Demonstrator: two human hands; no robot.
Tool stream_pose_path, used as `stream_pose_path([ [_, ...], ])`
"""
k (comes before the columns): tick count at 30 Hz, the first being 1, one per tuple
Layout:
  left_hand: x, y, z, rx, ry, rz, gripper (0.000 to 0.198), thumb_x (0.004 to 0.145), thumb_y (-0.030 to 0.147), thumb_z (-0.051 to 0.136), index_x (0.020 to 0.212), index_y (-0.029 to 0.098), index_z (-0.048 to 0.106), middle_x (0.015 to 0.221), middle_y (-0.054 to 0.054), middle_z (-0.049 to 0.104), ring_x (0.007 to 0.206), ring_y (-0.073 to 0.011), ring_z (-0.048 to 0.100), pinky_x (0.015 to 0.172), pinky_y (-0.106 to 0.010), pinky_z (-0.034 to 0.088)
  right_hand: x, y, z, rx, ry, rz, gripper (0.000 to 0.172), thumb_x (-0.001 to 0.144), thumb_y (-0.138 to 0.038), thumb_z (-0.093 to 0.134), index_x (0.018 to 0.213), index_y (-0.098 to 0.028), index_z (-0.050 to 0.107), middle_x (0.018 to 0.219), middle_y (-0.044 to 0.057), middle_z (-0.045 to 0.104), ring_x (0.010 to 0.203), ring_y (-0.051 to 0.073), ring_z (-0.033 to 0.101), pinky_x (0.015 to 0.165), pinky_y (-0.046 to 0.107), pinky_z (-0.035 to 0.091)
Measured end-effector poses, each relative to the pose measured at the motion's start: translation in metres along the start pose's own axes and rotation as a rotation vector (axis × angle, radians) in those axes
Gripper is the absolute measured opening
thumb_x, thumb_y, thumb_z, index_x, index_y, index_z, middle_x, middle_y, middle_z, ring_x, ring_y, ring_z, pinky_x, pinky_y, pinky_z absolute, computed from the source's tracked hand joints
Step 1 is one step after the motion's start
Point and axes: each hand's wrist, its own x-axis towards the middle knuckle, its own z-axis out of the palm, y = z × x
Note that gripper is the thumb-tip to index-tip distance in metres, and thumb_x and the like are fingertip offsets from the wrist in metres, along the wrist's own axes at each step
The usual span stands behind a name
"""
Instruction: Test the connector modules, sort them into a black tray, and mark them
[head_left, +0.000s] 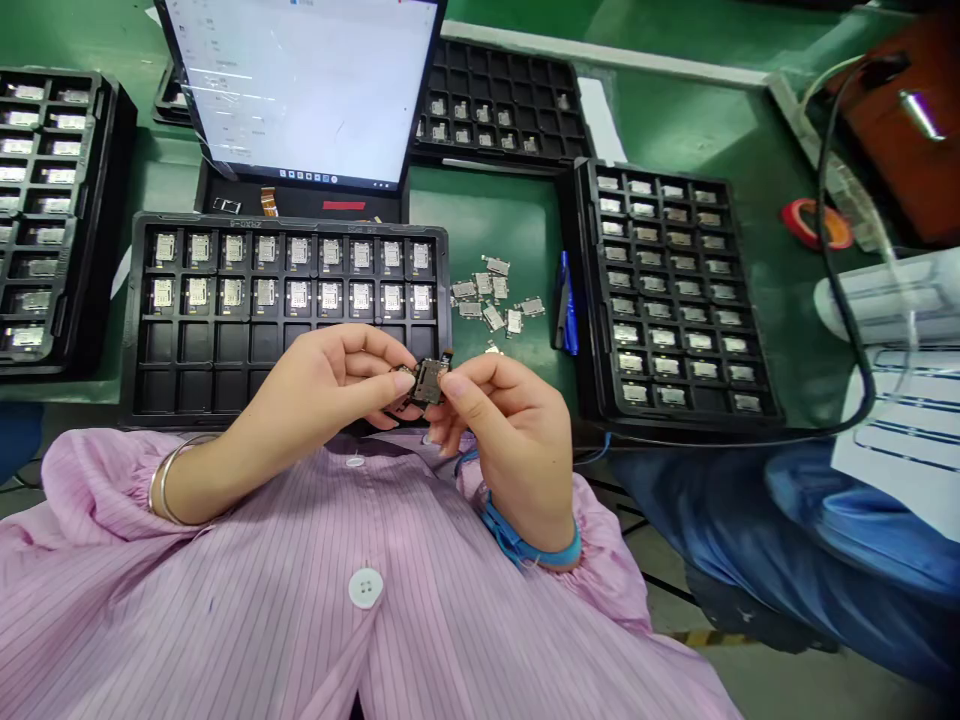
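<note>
Between my two hands, over the front edge of a black compartment tray (442,235), is a small dark circuit module (430,382) with a metal face. My left hand (337,378) pinches its left side between thumb and fingers. At its right edge, my right hand (510,420) grips it with thumb and forefinger. Part of the module is hidden by my fingertips, and I cannot tell whether it is one piece or two. The tray's two back rows hold silvery modules (298,250). Beyond my hands, several loose silvery metal pieces (493,290) lie on the green table.
A laptop (300,90) stands behind the tray. Filled module trays stand at the left (45,220) and right (679,290), and a partly filled tray (502,100) lies at the back. Nearby are a blue-handled tool (566,305), a tape roll (816,224) and a black cable (825,180).
</note>
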Motion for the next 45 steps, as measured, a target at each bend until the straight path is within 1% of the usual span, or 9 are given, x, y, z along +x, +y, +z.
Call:
stream_pose_path([
  [3,-0.001,0.0,-0.002,-0.01,0.005,-0.034,0.019,0.076,0.027,0.075,0.086,0.017,0.062,0.071,-0.001,0.072,0.07,-0.0151,0.072,0.066,-0.024,0.059,-0.001,-0.001,0.004,-0.033,-0.009,-0.02,0.02,0.088,-0.033,0.067,0.075,-0.02,0.06,0.062,-0.003,0.065,0.044,0.009,0.057,0.035,0.017,0.044],
  [9,-0.002,-0.001,-0.006,-0.061,-0.027,-0.053,0.018,0.079,0.027,0.073,0.085,0.018,0.059,0.069,0.0,0.073,0.072,-0.0179,0.074,0.067,-0.026,0.06,-0.001,0.0,0.006,-0.146,0.017,-0.081,0.019,0.089,-0.03,0.064,0.074,-0.02,0.059,0.061,-0.004,0.062,0.043,0.008,0.051,0.038,0.019,0.041],
  [16,-0.004,-0.003,-0.012,-0.219,-0.056,-0.111,0.013,0.086,0.027,0.064,0.095,0.02,0.057,0.087,-0.003,0.077,0.08,-0.0196,0.076,0.069,-0.026,0.062,0.003,0.005,0.006,-0.259,0.061,-0.186,0.02,0.088,-0.024,0.063,0.069,-0.021,0.057,0.057,-0.005,0.054,0.045,0.008,0.045,0.043,0.022,0.036],
  [25,-0.007,0.002,-0.013,-0.297,-0.051,-0.166,0.012,0.082,0.017,0.059,0.093,0.02,0.056,0.082,-0.003,0.077,0.079,-0.0195,0.076,0.069,-0.025,0.062,0.003,0.005,0.008,-0.336,0.081,-0.192,0.021,0.087,-0.026,0.064,0.068,-0.021,0.057,0.057,-0.005,0.052,0.048,0.009,0.044,0.044,0.023,0.033],
  [37,-0.006,-0.006,-0.02,-0.237,-0.098,-0.101,0.013,0.085,0.022,0.062,0.094,0.02,0.054,0.089,-0.004,0.077,0.085,-0.0203,0.076,0.071,-0.027,0.062,0.002,0.005,0.012,-0.428,0.075,-0.205,0.021,0.087,-0.027,0.064,0.068,-0.021,0.057,0.059,-0.004,0.052,0.051,0.01,0.046,0.045,0.023,0.034],
  [39,-0.006,-0.007,-0.026,-0.134,-0.025,-0.023,0.015,0.085,0.027,0.065,0.093,0.019,0.055,0.089,-0.004,0.076,0.085,-0.0193,0.075,0.071,-0.026,0.061,0.007,0.007,0.01,-0.456,0.099,-0.207,0.02,0.087,-0.028,0.062,0.069,-0.022,0.057,0.059,-0.004,0.054,0.05,0.011,0.046,0.046,0.024,0.035],
  [40,-0.005,-0.008,-0.03,-0.064,0.059,0.044,0.016,0.085,0.029,0.066,0.092,0.019,0.055,0.09,-0.004,0.076,0.085,-0.0187,0.075,0.071,-0.026,0.061,0.011,0.009,0.008,-0.488,0.132,-0.21,0.02,0.088,-0.029,0.062,0.069,-0.022,0.057,0.059,-0.003,0.055,0.05,0.011,0.047,0.047,0.025,0.036],
  [43,-0.004,-0.01,-0.048,0.189,0.411,0.262,0.015,0.085,0.031,0.065,0.093,0.02,0.058,0.096,-0.003,0.072,0.085,-0.017,0.073,0.073,-0.026,0.06,0.029,0.02,0.001,-0.644,0.212,-0.206,0.021,0.088,-0.031,0.06,0.069,-0.022,0.057,0.061,-0.002,0.058,0.054,0.013,0.05,0.053,0.028,0.038],
  [45,-0.003,-0.011,-0.06,0.406,0.585,0.334,0.013,0.085,0.031,0.064,0.094,0.021,0.061,0.093,-0.002,0.071,0.083,-0.016,0.071,0.073,-0.027,0.058,0.041,0.028,0.001,-0.741,0.181,-0.181,0.022,0.087,-0.033,0.059,0.068,-0.022,0.056,0.061,-0.002,0.058,0.055,0.014,0.051,0.054,0.028,0.038],
])
